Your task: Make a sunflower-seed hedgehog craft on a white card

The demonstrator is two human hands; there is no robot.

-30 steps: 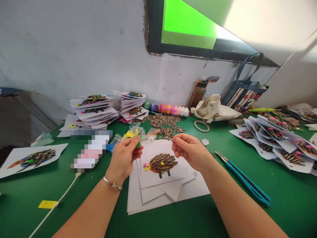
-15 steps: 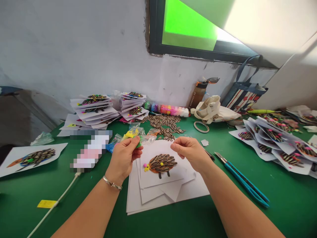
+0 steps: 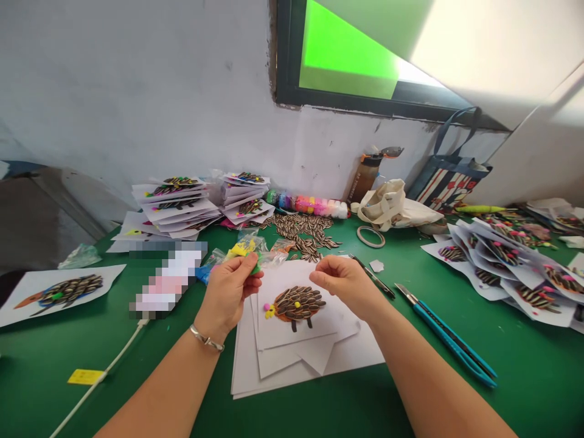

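My left hand (image 3: 230, 289) is closed in a pinch on a small lump of green clay (image 3: 254, 266), held just above the left edge of a paper stack. My right hand (image 3: 345, 281) hovers over the right side of that stack with thumb and fingertips pinched together; whatever they hold is too small to see. Between the hands lies a white sheet (image 3: 314, 319) bearing a hedgehog picture (image 3: 296, 302) made of sunflower seeds, with yellow and pink clay dots. Small clear bags of coloured clay (image 3: 249, 246) lie just beyond my left hand.
Loose sunflower seeds (image 3: 303, 228) are piled behind the sheet. Stacks of finished pictures (image 3: 177, 204) sit back left, more (image 3: 506, 258) at right. A teal utility knife (image 3: 449, 344), a tape ring (image 3: 370, 236), a bottle (image 3: 365, 173), bags and a white cable (image 3: 98, 383) lie around.
My right hand has drifted down and left, closer to the hedgehog picture. The left hand has stayed in place with the green clay.
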